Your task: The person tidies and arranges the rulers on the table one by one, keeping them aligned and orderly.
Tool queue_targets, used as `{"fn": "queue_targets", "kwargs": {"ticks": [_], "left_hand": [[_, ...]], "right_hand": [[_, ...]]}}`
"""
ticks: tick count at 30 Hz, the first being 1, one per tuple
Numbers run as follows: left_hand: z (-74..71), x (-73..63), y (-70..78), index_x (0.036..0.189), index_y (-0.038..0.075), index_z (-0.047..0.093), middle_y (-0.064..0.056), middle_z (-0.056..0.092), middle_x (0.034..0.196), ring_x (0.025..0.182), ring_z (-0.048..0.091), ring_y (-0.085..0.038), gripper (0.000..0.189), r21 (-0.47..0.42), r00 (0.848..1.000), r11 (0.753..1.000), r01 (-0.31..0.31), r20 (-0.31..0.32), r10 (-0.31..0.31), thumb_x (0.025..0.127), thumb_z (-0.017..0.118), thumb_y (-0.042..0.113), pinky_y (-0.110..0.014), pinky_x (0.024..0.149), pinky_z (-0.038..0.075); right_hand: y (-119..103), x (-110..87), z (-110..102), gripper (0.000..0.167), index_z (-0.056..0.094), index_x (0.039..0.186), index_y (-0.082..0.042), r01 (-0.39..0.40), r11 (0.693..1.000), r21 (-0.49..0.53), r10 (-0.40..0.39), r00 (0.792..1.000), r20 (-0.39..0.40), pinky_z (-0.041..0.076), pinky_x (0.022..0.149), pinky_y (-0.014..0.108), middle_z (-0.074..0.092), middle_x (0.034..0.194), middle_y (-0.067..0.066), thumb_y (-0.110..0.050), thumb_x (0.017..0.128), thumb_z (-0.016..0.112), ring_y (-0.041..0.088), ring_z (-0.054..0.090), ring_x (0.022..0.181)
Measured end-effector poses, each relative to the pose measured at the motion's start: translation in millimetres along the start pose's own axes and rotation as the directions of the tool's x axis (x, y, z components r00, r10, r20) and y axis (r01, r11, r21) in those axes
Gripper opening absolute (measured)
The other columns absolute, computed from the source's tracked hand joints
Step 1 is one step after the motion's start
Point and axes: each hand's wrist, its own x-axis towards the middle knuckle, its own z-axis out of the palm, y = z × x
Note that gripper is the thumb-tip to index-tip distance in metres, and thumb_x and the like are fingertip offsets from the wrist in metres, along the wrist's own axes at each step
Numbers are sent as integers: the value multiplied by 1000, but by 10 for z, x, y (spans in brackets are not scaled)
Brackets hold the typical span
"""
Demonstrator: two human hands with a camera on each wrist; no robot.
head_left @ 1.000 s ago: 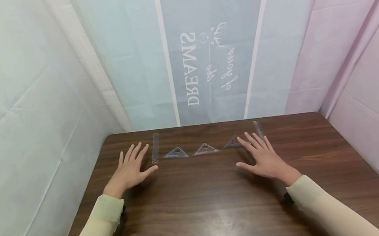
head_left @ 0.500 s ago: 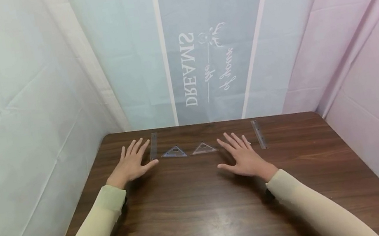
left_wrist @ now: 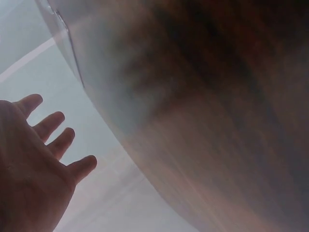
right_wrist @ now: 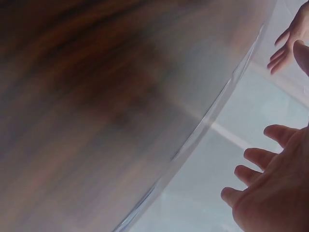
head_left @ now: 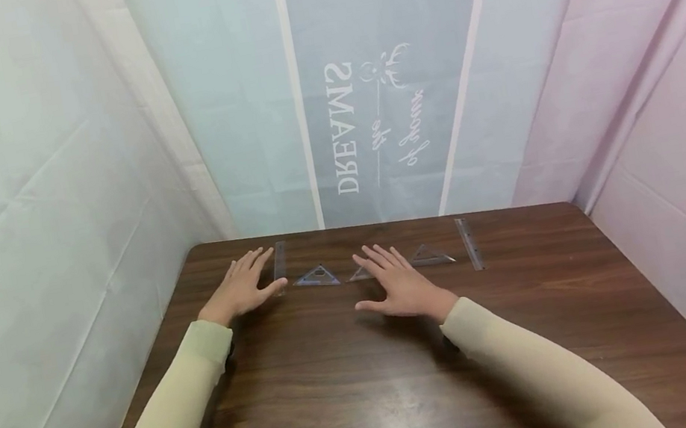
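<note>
Five fingers spread, my left hand (head_left: 240, 289) hovers at the near-left side of a clear ruler (head_left: 280, 256), its fingertips overlapping the ruler in the head view. My right hand (head_left: 401, 287), palm down with straight fingers, is over the middle clear set square (head_left: 358, 273) and hides most of it. Between the hands lies a blue-tinted set square (head_left: 318, 276). To the right of my right hand are another clear set square (head_left: 433, 256) and a second clear ruler (head_left: 470, 244). Both wrist views show the palms with nothing held.
The pieces lie in a row near the far edge of a dark wooden table (head_left: 344, 380). A pale blue printed curtain (head_left: 257, 107) hangs behind that edge. White cloth walls (head_left: 44, 218) stand close on the left and right.
My right hand has swept left, from the right set square and ruler to the middle set square, uncovering those two. My left hand has shifted slightly right and forward. The pieces have stayed put.
</note>
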Motion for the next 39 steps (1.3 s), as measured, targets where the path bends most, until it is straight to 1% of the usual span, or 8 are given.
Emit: {"fn": "queue_targets", "kwargs": {"ticks": [4, 9, 12, 19, 23, 31, 35, 39], "left_hand": [[-1, 83, -21, 173, 13, 19, -23, 19, 176, 161, 16, -48, 92, -23, 1000, 1000, -2, 15, 3, 106, 51, 68, -67, 129, 7], [-9, 173, -50, 173, 13, 20, -23, 22, 175, 160, 20, -49, 90, -39, 1000, 999, 6, 20, -5, 107, 50, 67, -69, 127, 19], [-4, 221, -82, 173, 13, 22, -23, 23, 175, 160, 22, -48, 89, -43, 1000, 999, 17, 26, -16, 108, 49, 67, -69, 125, 24], [-12, 326, -137, 169, 10, 32, -23, 28, 172, 158, 26, -49, 76, -75, 998, 996, 55, 12, -54, 112, 49, 56, -72, 122, 27], [35, 356, -165, 169, 8, 32, -24, 29, 172, 157, 27, -49, 71, -79, 998, 995, 68, 24, -66, 114, 50, 50, -72, 121, 28], [145, 470, -187, 168, 5, 32, -26, 30, 170, 156, 30, -49, 67, -107, 998, 992, 66, 31, -64, 115, 50, 41, -69, 122, 30], [147, 527, -193, 168, 4, 32, -28, 30, 170, 156, 28, -51, 63, -109, 997, 991, 73, 26, -71, 116, 47, 38, -70, 122, 29], [128, 557, -173, 168, 4, 32, -29, 29, 170, 157, 24, -53, 60, -106, 995, 990, 98, 34, -95, 117, 47, 32, -70, 123, 27]], "right_hand": [[-123, 132, 44, 101, 24, 172, -13, 43, 999, 4, -43, 999, 6, 8, 132, 58, 19, 178, 15, -66, 98, 68, 36, 13, 165], [-261, 297, 107, 100, 27, 171, -10, 83, 997, -2, -83, 996, 31, 12, 131, 60, 24, 176, 18, -67, 99, 67, 39, 20, 163], [-322, 397, 151, 100, 27, 171, -11, 84, 996, -8, -84, 995, 50, 12, 132, 56, 24, 176, 18, -69, 99, 64, 38, 21, 163], [-476, 641, 268, 97, 31, 169, -9, 97, 995, 18, -98, 993, 65, 12, 133, 47, 30, 174, 15, -67, 100, 65, 33, 23, 163], [-576, 764, 343, 96, 33, 169, -9, 91, 996, 18, -93, 991, 99, 14, 133, 43, 34, 173, 12, -68, 100, 64, 30, 25, 163], [-767, 989, 426, 91, 39, 166, -10, 51, 998, 34, -55, 991, 121, 27, 130, 45, 37, 172, 12, -67, 100, 65, 32, 30, 161], [-828, 1086, 473, 88, 45, 163, -7, 41, 998, 41, -46, 993, 111, 37, 125, 42, 44, 167, 12, -65, 100, 67, 27, 41, 155], [-870, 1154, 517, 81, 50, 159, -6, 23, 998, 58, -28, 994, 102, 45, 119, 38, 53, 159, 10, -60, 100, 70, 23, 51, 146]]}}
